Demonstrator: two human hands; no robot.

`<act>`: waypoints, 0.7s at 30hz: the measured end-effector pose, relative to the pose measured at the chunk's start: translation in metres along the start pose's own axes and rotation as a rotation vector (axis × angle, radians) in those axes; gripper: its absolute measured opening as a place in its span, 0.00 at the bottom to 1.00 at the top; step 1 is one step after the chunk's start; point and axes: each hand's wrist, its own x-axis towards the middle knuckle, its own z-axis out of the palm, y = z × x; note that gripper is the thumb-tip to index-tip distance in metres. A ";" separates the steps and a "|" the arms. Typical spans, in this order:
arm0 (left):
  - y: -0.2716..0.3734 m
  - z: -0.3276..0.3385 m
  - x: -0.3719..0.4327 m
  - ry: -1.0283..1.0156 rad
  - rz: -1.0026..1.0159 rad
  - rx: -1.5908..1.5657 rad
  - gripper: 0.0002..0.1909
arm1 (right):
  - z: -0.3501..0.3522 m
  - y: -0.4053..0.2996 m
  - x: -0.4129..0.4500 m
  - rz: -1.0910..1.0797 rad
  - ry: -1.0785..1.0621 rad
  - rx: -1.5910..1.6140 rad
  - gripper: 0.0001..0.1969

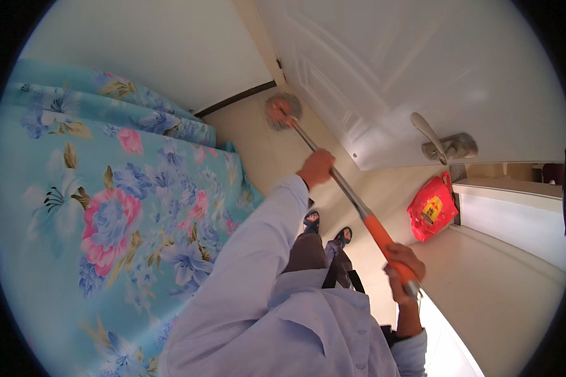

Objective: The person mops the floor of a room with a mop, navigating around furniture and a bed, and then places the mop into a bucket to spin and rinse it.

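Note:
A spin mop with a metal pole (351, 189) slants across the middle of the view. My left hand (317, 167) is closed around the metal part of the pole. Lower down, my right hand (405, 269) grips the orange handle sleeve (376, 231) close to its metal end. The round mop head (283, 111), with a reddish-orange centre and a grey fringe, is at the floor between the bed and the white door; it looks blurred.
A bed with a blue floral bedspread (170, 188) fills the left side. The white panelled door (382, 70) has a lever handle (441, 141). Beyond its lower edge, a red bag (431, 209) rests near a white cabinet or frame (509, 212). My feet in dark sandals (343, 234) stand on the beige floor (273, 155).

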 end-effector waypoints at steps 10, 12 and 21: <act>-0.070 -0.060 -0.088 -0.008 -0.195 -0.033 0.09 | 0.049 -0.019 0.063 0.055 -0.315 0.129 0.16; -0.049 -0.055 -0.105 0.032 -0.182 -0.055 0.09 | 0.041 -0.027 0.048 0.029 -0.329 0.081 0.16; 0.111 0.008 -0.121 -0.083 0.089 -0.091 0.11 | -0.061 -0.111 -0.064 0.177 -0.163 -0.308 0.07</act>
